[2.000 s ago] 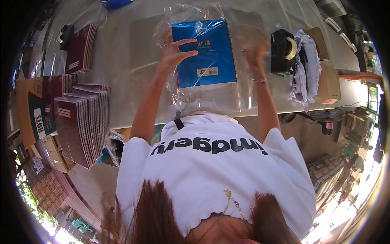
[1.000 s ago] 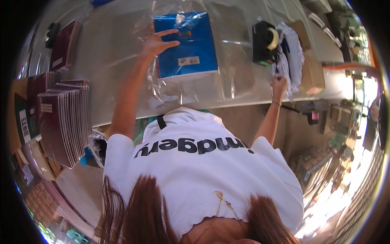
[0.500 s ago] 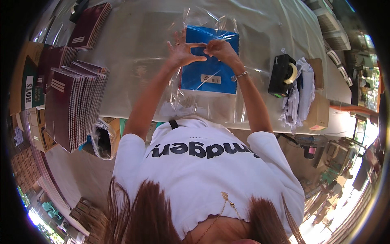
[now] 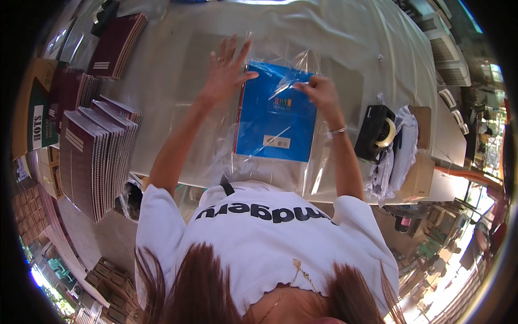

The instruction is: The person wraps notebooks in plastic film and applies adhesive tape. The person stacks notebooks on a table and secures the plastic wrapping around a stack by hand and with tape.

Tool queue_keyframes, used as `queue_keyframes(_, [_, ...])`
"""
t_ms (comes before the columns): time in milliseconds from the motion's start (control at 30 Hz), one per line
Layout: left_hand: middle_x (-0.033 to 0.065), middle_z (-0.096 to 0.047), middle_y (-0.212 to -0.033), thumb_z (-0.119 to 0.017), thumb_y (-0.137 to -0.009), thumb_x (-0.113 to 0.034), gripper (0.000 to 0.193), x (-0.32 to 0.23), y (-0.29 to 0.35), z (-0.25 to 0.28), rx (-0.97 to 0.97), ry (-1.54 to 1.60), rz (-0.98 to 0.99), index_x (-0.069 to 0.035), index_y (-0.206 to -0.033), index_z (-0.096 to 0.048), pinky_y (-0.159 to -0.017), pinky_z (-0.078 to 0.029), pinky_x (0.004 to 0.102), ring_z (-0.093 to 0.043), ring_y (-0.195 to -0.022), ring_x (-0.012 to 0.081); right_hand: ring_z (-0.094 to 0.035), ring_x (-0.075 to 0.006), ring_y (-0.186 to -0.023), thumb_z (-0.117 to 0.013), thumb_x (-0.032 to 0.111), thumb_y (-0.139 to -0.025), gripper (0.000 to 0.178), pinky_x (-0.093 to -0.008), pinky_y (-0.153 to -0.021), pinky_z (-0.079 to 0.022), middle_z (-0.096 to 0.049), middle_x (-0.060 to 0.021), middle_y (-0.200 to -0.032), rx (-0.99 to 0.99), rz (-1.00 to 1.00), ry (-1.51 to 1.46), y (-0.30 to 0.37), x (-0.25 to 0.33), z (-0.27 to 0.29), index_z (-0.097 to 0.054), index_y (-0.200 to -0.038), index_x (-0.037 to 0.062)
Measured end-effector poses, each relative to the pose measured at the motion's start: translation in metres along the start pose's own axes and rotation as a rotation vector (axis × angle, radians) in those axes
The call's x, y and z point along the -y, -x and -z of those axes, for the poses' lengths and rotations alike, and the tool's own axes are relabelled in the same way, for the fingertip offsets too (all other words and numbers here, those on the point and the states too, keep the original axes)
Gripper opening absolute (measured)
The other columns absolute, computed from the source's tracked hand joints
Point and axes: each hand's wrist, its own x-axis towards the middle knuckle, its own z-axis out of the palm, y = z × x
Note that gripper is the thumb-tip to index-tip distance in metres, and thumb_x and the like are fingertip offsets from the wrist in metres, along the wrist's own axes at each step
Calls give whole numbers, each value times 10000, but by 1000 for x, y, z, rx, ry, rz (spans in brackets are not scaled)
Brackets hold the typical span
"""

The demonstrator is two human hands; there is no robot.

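Note:
A blue notebook (image 4: 275, 121) lies on the table inside a clear plastic bag (image 4: 305, 178), whose loose, shiny edges stick out past its far and near sides. My left hand (image 4: 225, 73) is at the notebook's far left corner, fingers spread, the thumb close to the cover. At the far right part of the cover, my right hand (image 4: 321, 93) is closed in a pinch, with a bit of clear plastic at its fingertips. The pinched part is small and glossy, seemingly the bag's film.
Maroon spiral notebooks (image 4: 89, 156) stand stacked at the left, with more maroon notebooks (image 4: 118, 46) behind. To the right are a black tape dispenser (image 4: 375, 132), crumpled white plastic (image 4: 402, 146) and a cardboard box (image 4: 423, 175). A plastic sheet (image 4: 345, 32) covers the table.
My hands have moved apart: the left has gone left off the cover, the right toward the notebook's right edge. The whole scene sits lower in the view.

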Motion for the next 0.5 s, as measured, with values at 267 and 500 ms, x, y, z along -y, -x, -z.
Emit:
queue_keyframes(267, [107,-647,-998,-761,-715,-229,581,36,-175,3,770,584,-160,-162,-1253,-552,-933,-424,378,-597,-988,188,-622,-168,-894,-740,341,-755,376,-315,-901,-437,-657,-70,-930,-31,547,3,-127,-38,60,-646,-956,38])
queue_keyframes(500, [64,-647,-962,-688,-802,-306,436,39,-196,-11,826,579,-126,-140,-1195,-596,-938,-411,322,-577,-985,156,-604,-130,-856,-677,294,-821,327,-288,-889,-431,-646,-31,-928,721,264,-78,-187,-18,74,-639,-1036,50])
